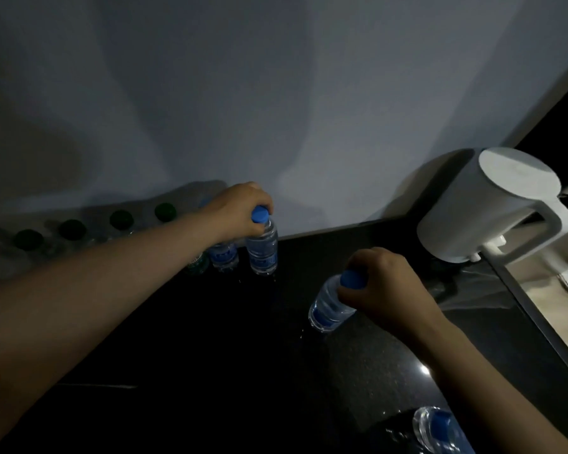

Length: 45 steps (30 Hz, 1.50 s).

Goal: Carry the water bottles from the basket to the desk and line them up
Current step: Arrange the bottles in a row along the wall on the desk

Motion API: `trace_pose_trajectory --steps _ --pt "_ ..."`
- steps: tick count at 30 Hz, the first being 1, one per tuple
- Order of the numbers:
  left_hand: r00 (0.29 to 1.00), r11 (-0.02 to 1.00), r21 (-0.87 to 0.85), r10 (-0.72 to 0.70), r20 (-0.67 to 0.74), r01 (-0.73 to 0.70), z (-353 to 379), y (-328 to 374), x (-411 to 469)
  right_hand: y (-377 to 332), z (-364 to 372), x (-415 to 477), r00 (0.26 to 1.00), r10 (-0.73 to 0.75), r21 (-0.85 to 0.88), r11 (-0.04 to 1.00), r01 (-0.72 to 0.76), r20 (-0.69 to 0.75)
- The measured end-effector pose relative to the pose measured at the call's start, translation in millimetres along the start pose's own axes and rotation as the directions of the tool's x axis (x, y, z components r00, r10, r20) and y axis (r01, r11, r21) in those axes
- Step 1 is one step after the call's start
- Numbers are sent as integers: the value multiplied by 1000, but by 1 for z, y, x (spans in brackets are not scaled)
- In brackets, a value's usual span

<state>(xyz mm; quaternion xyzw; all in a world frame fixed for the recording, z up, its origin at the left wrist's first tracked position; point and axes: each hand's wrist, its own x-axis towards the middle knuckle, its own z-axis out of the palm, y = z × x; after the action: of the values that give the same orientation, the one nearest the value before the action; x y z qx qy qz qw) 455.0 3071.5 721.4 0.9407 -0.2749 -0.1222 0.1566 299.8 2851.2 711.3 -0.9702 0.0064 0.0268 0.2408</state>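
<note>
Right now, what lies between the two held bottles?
Just bare black desk between the upright bottle and the tilted bottle, in the head view.

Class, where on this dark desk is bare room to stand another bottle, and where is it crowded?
Free: the glossy black desk along the wall between the upright blue-capped clear bottle in the left hand and the white kettle; also the near middle, below the tilted blue-capped bottle the right hand holds. Crowded: the green-capped bottles lined leftward along the wall.
</note>
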Motion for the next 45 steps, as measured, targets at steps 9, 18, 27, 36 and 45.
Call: trace_pose_trajectory --steps 9,18,27,36,45 --pt "1000 998 69 17 0 -17 -15 -26 24 -3 10 35 1000 1 -2 1000 -1 15" --pt "999 999 32 43 -15 -42 -6 -43 27 -5 18 44 999 18 7 1000 -18 32" --pt "998 1000 17 -9 -62 10 1 -49 30 -5 17 48 999 34 1 999 -34 41" --pt "998 999 -32 -27 -62 25 3 -50 31 -13 7 73 999 -36 -2 999 36 26" --pt "997 997 -62 -43 -61 39 6 -52 32 -28 -5 128 999 -19 -111 994 23 32"
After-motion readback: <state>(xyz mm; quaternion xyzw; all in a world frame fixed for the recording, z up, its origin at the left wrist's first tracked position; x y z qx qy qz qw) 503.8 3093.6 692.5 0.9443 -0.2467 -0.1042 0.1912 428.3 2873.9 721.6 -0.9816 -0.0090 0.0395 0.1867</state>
